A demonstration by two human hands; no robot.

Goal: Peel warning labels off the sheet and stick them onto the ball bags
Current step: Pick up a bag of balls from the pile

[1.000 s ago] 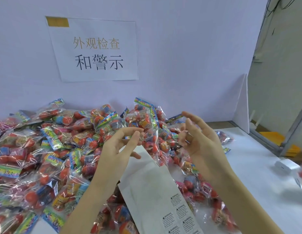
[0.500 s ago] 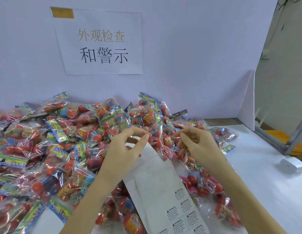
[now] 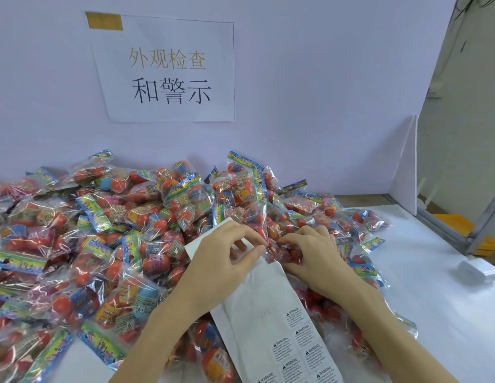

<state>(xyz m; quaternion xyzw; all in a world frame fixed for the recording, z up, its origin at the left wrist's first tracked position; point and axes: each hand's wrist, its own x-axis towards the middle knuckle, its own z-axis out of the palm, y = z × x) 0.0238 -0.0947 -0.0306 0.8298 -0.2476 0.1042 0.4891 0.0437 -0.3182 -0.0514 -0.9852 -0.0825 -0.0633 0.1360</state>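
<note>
A long white label sheet (image 3: 263, 313) lies slanted over the pile, with printed warning labels (image 3: 296, 352) on its near end. Its far end runs under my left hand (image 3: 221, 261). Between my hands sits one clear ball bag (image 3: 283, 254) holding red balls. My left thumb and forefinger pinch that bag's left edge. From the other side, my right hand (image 3: 314, 258) grips the same bag with curled fingers. No loose label shows on my fingertips.
Several ball bags (image 3: 108, 244) are heaped across the left and middle of the white table (image 3: 434, 313). A paper sign (image 3: 169, 70) hangs on the back wall. A small white box (image 3: 476, 269) sits right; a white divider panel (image 3: 404, 167) and yellow bins (image 3: 452, 222) stand beyond.
Both hands came down from in front of the pile and closed onto one ball bag. The right hand's fingers, spread a second ago, are now curled on the bag.
</note>
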